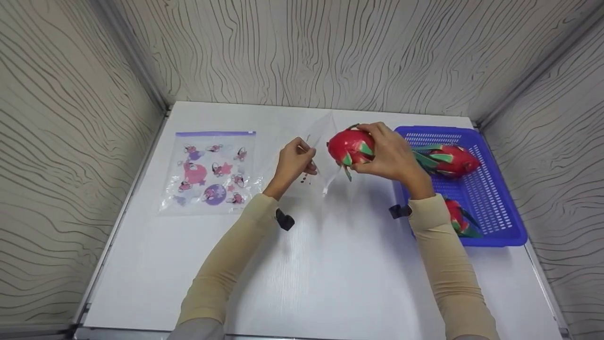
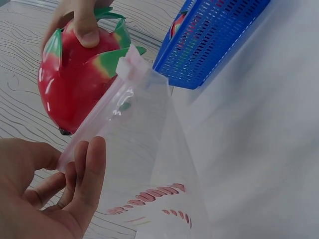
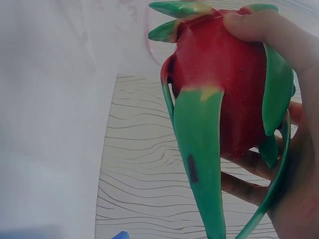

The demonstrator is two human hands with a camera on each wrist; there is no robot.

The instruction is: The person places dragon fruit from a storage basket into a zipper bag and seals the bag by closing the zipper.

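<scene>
The right hand (image 1: pixel 389 153) grips a red dragon fruit (image 1: pixel 350 147), thumb on one side and fingers round the other, its green leaves sticking out around the hand. The fruit is held up above the white table (image 1: pixel 321 278), just beside the mouth of a clear zip bag (image 2: pixel 159 134); whether the two touch, I cannot tell. The left hand (image 1: pixel 295 160) pinches that bag by its zip edge between thumb and fingers. A pale pink slider (image 2: pixel 130 69) sits at one end of the zip, and red lettering (image 2: pixel 149 195) runs across the plastic.

At the right side of the table stands a blue perforated basket (image 1: pixel 493 203) with two more dragon fruits (image 1: pixel 457 161) in it — one toward the back, one nearer the front, partly hidden by the right sleeve (image 1: pixel 432 217). To the left lies a purple-topped zip bag (image 1: pixel 214 177), flat, with pink and purple prints.
</scene>
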